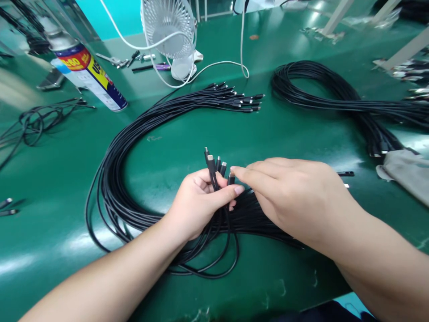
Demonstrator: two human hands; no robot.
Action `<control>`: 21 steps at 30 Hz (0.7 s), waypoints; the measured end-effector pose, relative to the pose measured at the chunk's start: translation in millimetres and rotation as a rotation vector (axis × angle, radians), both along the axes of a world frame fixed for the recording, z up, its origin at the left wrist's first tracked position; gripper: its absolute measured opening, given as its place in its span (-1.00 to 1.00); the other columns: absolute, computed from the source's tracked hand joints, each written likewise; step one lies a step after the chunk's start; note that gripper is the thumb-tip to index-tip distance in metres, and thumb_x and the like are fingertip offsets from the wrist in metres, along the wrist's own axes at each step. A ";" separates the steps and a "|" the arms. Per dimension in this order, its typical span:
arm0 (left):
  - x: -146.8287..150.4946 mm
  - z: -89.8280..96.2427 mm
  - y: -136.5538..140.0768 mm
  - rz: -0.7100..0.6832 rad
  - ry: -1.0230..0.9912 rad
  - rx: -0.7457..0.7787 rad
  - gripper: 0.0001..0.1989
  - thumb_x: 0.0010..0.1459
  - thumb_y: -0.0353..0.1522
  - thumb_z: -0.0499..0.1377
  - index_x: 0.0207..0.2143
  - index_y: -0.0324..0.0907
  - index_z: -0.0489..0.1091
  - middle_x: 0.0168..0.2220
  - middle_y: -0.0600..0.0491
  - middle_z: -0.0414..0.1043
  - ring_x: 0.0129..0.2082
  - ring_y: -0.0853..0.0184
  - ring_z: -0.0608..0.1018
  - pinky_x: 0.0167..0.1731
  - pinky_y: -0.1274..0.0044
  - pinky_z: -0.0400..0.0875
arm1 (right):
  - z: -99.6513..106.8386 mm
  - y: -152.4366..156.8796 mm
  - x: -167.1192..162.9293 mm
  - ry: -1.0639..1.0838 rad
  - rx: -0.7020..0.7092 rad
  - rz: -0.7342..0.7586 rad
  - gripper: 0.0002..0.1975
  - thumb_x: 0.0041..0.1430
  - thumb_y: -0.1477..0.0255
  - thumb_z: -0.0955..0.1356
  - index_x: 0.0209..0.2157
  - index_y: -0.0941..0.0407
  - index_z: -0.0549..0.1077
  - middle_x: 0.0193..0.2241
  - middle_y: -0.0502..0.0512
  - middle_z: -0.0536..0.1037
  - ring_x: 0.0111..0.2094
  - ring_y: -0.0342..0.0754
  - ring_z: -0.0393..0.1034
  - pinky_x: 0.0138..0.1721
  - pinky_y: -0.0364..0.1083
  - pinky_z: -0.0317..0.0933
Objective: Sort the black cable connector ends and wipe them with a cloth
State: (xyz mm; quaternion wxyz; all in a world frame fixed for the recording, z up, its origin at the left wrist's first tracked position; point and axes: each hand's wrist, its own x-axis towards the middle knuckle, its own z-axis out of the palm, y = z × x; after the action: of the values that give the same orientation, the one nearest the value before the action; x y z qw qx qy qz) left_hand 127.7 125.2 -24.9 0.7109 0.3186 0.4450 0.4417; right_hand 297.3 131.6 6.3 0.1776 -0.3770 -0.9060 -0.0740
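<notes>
My left hand (204,197) is closed around several black USB cables, with their plugs (212,164) sticking up above the fingers. One plug (231,178) stands apart at my left thumb. Beside it is my right hand (291,192), its fingers stretched out close together and the index fingertip at that plug's metal end; my right thumb is hidden. The held cables loop down onto a large bundle of black cables (115,152), which curves round on the green table (161,295). Plug ends of this bundle fan out behind my hands.
A second coil of black cables (315,74) lies at the right, near a grey cloth-like piece (405,172). Behind stand a white fan (169,31) with its cord and a spray can (90,71). Loose cables (36,120) lie at the left, and metal posts (407,49) rise at the right.
</notes>
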 end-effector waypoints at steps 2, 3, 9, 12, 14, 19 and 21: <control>-0.1 0.4 0.0 0.001 0.008 -0.002 -0.64 -0.25 -0.43 0.47 -0.57 -0.24 0.30 -0.64 0.18 0.39 -0.63 0.47 0.47 -0.53 0.60 0.38 | 0.7 0.0 0.1 -0.013 0.001 0.005 -0.67 0.23 0.62 0.20 -0.19 0.20 0.58 -0.32 0.12 0.65 -0.45 -0.03 0.50 -0.53 -0.07 0.16; -0.2 0.7 0.0 0.001 0.012 -0.003 -0.64 -0.24 -0.43 0.47 -0.56 -0.24 0.30 -0.64 0.18 0.39 -0.63 0.47 0.47 -0.53 0.60 0.39 | 1.2 0.0 0.2 -0.022 -0.001 0.006 -0.67 0.23 0.62 0.20 -0.19 0.20 0.58 -0.32 0.12 0.65 -0.45 -0.04 0.50 -0.53 -0.08 0.16; -1.0 2.3 0.4 -0.007 0.018 -0.004 -0.66 -0.23 -0.38 0.48 -0.54 -0.24 0.33 -0.62 0.18 0.40 -0.62 0.46 0.48 -0.51 0.58 0.41 | 3.7 1.2 3.1 0.032 -0.011 -0.063 -0.67 0.21 0.62 0.21 -0.22 0.16 0.58 -0.33 0.13 0.65 -0.49 -0.05 0.47 -0.53 -0.10 0.14; -1.5 1.5 0.5 -0.010 0.023 0.002 -0.67 -0.23 -0.39 0.48 -0.53 -0.24 0.35 -0.59 0.17 0.41 -0.61 0.45 0.49 -0.51 0.57 0.42 | 2.4 6.1 5.6 0.139 -0.250 -0.104 -0.74 0.25 0.52 0.24 -0.17 0.12 0.56 -0.30 0.11 0.63 -0.44 -0.07 0.47 -0.47 -0.12 0.18; -1.9 0.6 0.5 -0.027 0.031 0.021 -0.70 -0.21 -0.39 0.47 -0.53 -0.24 0.37 -0.58 0.16 0.42 -0.60 0.46 0.49 -0.50 0.57 0.41 | 0.8 10.7 5.3 0.274 -0.446 -0.090 -0.80 0.25 0.44 0.29 -0.16 0.09 0.54 -0.31 0.06 0.61 -0.42 -0.12 0.44 -0.46 -0.15 0.17; -2.2 0.6 -0.1 -0.095 0.017 0.070 -0.72 -0.19 -0.44 0.46 -0.55 -0.25 0.37 -0.58 0.15 0.43 -0.58 0.46 0.48 -0.49 0.58 0.42 | -0.7 19.8 -2.9 0.548 -0.771 0.004 -0.84 0.23 0.42 0.34 -0.41 0.15 0.50 -0.52 -0.04 0.54 -0.51 -0.21 0.34 -0.50 -0.22 0.14; -2.0 1.8 -0.7 -0.102 0.016 0.056 -0.71 -0.19 -0.45 0.46 -0.55 -0.25 0.36 -0.61 0.15 0.42 -0.59 0.46 0.48 -0.50 0.59 0.41 | 0.4 21.3 -5.0 0.533 -0.709 0.023 -0.80 0.22 0.50 0.32 -0.48 0.16 0.48 -0.58 -0.06 0.50 -0.55 -0.22 0.31 -0.51 -0.22 0.12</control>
State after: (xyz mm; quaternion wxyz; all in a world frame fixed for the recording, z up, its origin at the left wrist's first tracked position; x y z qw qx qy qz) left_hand 125.7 124.5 -23.1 0.7198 0.3641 0.4212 0.4146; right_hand 292.3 152.9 6.7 0.2652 -0.4105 -0.8021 0.3432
